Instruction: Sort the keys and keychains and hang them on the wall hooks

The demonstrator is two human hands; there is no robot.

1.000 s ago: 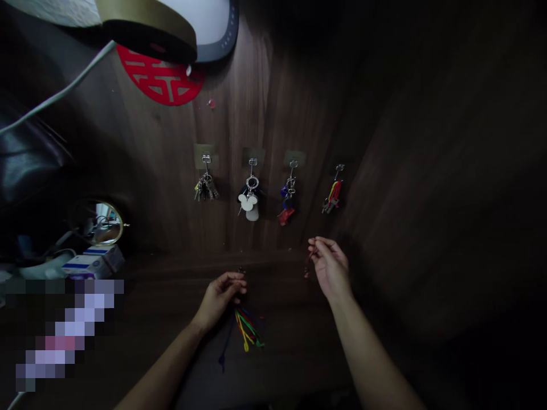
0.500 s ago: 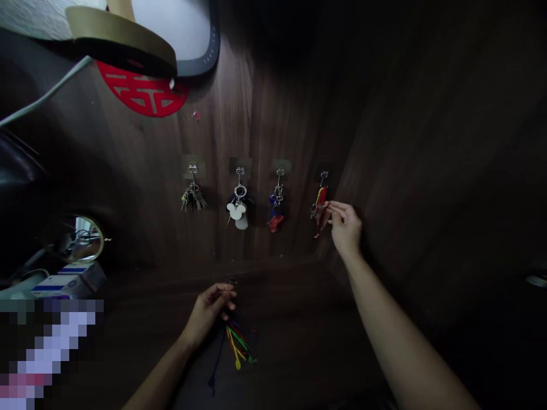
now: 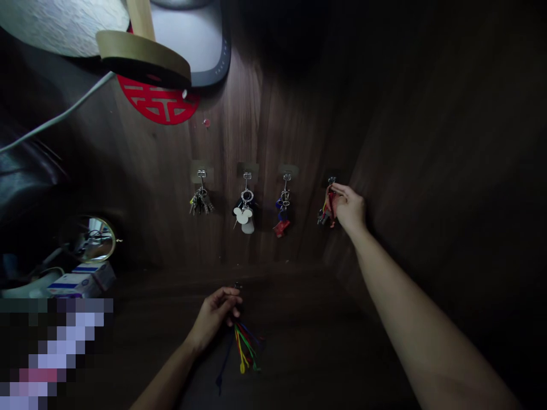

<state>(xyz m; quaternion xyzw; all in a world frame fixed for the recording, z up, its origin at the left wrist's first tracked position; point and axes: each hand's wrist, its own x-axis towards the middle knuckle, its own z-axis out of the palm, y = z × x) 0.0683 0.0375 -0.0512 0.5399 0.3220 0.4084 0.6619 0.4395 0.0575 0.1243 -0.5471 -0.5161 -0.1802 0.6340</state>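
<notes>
My right hand (image 3: 351,212) is at the rightmost hook (image 3: 332,179), its fingers pinched on a reddish strap (image 3: 330,199). The strap hangs with a bunch of keys (image 3: 323,217) and some yellow cord just under that hook. Lower down, my left hand (image 3: 217,310) is closed on a bundle of coloured cords (image 3: 244,344) in yellow, green, red and dark blue, whose knotted ends dangle below the fingers. A small metal piece (image 3: 237,285) shows above my left fingertips, too dark to make out.
Left of my right hand hang a plain key bunch (image 3: 200,200), keys with a white mouse-head charm (image 3: 243,216) and keys with a red charm (image 3: 281,228). A red paper cutout (image 3: 164,108), a lamp base (image 3: 143,60), a round mirror (image 3: 96,239) and boxes (image 3: 81,279) are at left.
My right hand has risen closer to the hook and lifted the reddish strap with it. My left hand stays low with the cords. The whole view has shifted slightly.
</notes>
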